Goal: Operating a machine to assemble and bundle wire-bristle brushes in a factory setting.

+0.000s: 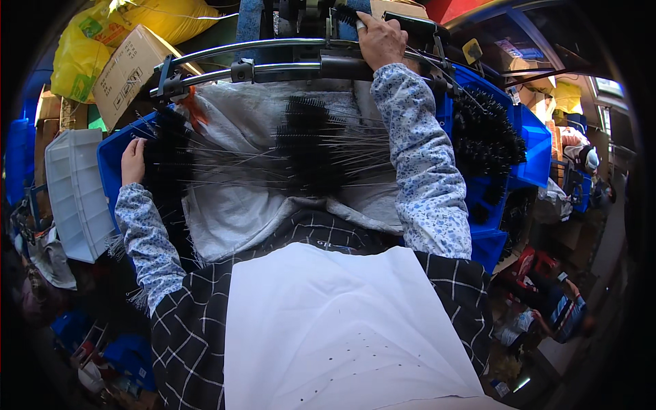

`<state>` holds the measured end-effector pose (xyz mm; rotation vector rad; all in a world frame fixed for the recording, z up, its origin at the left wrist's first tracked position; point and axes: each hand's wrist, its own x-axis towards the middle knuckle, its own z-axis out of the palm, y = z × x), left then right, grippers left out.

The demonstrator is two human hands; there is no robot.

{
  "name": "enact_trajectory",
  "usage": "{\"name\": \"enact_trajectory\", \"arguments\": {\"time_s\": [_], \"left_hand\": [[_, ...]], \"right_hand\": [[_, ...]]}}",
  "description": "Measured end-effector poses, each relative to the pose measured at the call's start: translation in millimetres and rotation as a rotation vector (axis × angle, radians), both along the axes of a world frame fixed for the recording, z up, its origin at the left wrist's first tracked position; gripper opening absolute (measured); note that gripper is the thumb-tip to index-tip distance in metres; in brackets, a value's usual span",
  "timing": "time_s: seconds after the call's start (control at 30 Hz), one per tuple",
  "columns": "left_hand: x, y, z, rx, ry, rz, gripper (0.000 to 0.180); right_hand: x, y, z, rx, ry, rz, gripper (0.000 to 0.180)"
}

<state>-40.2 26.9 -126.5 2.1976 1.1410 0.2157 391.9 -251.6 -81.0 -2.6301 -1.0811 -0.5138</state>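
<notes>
Black brush (346, 15) sits pinched in right hand (383, 42), left grip (133, 162) unclear near blue bin's edge (109, 157).

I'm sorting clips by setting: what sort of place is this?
Probably a small brush-making workshop: bunches of black wire-stemmed brushes, metal rails across the work spot, and blue plastic bins alongside.

Rails (287, 67): glossy, smooth metal. Brushes (307, 147): rough, matt bristles, metal wire stems. Box (131, 74): matt cardboard. White bin (72, 195): smooth plastic.

Yellow bags (80, 60) beside tilted cardboard box (132, 74).
</notes>
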Motion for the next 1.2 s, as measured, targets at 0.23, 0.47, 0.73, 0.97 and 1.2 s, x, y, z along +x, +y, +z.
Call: {"name": "enact_trajectory", "arguments": {"time_s": [0.23,0.47,0.73,0.97,1.2], "left_hand": [[5,-12,25,-0.024,0.036,0.115,0.026],[39,-36,78,0.108,-0.314,0.154,0.028],[20,-30,151,0.136,-1.008,0.309,0.019],[-4,-17,171,1.347,-0.124,0.162,0.027],[-33,-15,177,1.491,0.062,0.202,0.025]], "right_hand": [[11,3,-6,0.009,0.122,0.040,0.026],[31,13,-13,-0.058,0.008,0.130,0.033],[17,-23,-7,-0.049,0.127,-0.067,0.045],[3,-1,-10,0.095,0.169,-0.011,0.037],[-12,17,-8,0.108,0.156,-0.008,0.036]]}}
